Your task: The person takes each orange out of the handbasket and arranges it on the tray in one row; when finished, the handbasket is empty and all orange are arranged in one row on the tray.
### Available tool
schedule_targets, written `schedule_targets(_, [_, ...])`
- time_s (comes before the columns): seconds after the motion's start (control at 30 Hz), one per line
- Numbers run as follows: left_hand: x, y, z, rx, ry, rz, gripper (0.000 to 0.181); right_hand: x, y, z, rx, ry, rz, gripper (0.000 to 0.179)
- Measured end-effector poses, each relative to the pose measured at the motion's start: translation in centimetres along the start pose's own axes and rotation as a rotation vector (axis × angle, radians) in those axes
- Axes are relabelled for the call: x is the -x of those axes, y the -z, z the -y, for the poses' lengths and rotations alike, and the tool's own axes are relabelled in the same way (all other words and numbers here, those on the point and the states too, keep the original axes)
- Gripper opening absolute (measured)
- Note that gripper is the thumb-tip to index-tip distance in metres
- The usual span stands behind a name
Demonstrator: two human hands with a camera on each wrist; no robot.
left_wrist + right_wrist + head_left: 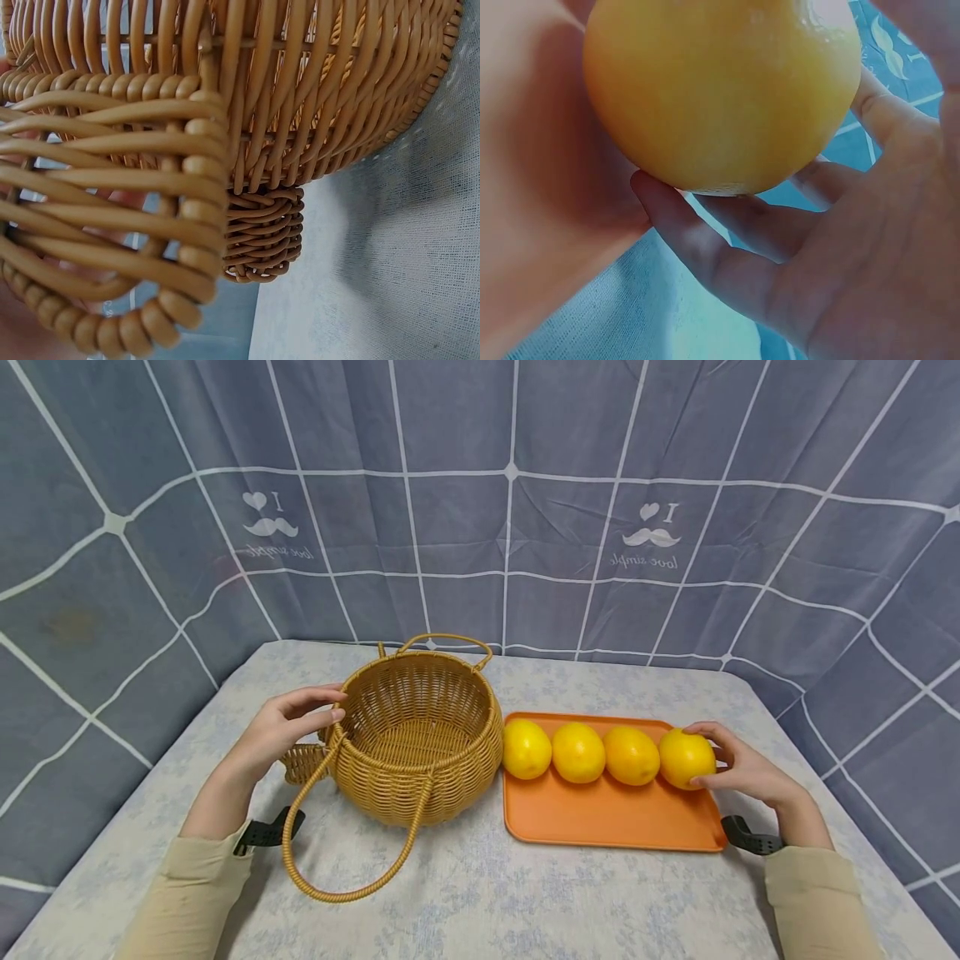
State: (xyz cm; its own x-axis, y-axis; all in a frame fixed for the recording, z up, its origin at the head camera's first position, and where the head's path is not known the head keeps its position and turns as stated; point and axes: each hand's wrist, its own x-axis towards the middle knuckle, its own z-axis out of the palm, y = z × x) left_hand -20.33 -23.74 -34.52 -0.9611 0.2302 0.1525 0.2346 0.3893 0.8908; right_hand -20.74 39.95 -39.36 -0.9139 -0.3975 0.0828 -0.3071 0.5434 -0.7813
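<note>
A round wicker basket with looped handles stands left of the middle. At its left rim is my left hand, fingertips and thumb holding the edge. In the left wrist view, a woven tail-like piece of the basket hides much of that hand. My right hand grips the rightmost yellow lemon, thumb in front and fingers behind. The right wrist view shows the lemon large, between the fingers. The lemon sits at the right end of an orange tray.
Three more lemons line up along the tray's back half, the leftmost beside the basket. One basket handle hangs forward over the patterned tablecloth. A grey-blue checked curtain surrounds the table at the back and sides.
</note>
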Motion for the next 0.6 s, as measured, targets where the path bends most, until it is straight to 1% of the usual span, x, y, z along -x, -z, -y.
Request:
schedule_targets(0.17, [-0.03, -0.02, 0.0, 0.002, 0.003, -0.005, 0.043, -0.09, -0.01, 0.19, 0.007, 0.0, 0.018, 0.063])
schedule_targets(0.37, [-0.02, -0.02, -0.02, 0.006, 0.009, -0.007, 0.043, -0.05, 0.16, 0.54, 0.044, 0.012, 0.034, 0.064])
schedule_targets(0.6, [-0.04, -0.01, 0.0, -0.003, 0.008, -0.009, 0.042, -0.06, 0.12, 0.84, 0.072, 0.002, 0.047, 0.066])
